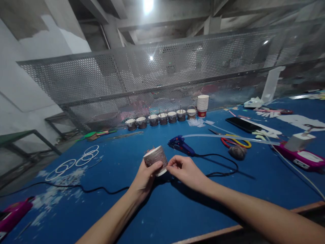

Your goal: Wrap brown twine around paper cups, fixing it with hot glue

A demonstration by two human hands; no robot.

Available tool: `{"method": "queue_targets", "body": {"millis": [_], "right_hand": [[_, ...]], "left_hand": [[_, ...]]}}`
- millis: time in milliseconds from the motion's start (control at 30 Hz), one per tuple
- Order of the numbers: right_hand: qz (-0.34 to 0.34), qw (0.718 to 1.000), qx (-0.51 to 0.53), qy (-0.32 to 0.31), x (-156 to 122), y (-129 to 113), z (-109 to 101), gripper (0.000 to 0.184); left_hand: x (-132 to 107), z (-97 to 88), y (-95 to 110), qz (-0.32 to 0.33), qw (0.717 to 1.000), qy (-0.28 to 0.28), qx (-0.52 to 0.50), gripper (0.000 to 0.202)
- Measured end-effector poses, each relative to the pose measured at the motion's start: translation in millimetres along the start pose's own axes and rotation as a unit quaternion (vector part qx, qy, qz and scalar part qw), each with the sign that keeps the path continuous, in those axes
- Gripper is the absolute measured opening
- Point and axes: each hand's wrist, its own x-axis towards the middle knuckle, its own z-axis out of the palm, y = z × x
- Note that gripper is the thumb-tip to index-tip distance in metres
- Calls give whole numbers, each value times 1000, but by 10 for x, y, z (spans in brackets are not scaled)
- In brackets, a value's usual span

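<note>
mesh (152,79) of grey metal, punched with small round holes, stands well beyond the fingers. beneath the fingers spreads a tabletop (122,217), flat and blue, with pale scuffs and white flecks off to the left of the left hand (142,178). far ahead of the fingertips runs a row of cups (163,119), short and round, with white rims and dark sides; at its right end rises a ridged stack of paper cups (202,104), red at the foot. a dark blue glue gun (184,148) with a black cord lies just ahead of the right hand (186,169), and a flat black phone (242,124) lies farther off to the right. thin white rings (88,155), some overlapping, lie well left of the fingers.

the near edge (215,233), wood-toned, passes below the right forearm. blue surface gives room between the rings and the left hand, crossed by a black cable (110,192), and again between the forearms.

the wrapped cup (156,158) sits tilted in the left fingers, thumb pressed on its finely ridged grey-brown side. right thumb and forefinger pinch together at its right side; anything between them is too small to tell.
</note>
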Motion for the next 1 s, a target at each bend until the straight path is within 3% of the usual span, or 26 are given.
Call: {"method": "queue_targets", "body": {"millis": [467, 767, 1000], "right_hand": [[3, 1000, 1, 16, 5, -26, -36, 9], [7, 1000, 8, 10, 10, -19, -39, 8], [4, 1000, 0, 9, 16, 7, -21, 9]], "left_hand": [[-15, 0, 1, -13, 1000, 5, -25, 57], [-16, -23, 12, -27, 998, 12, -48, 67], [-38, 9, 36, -26, 998, -2, -48, 61]]}}
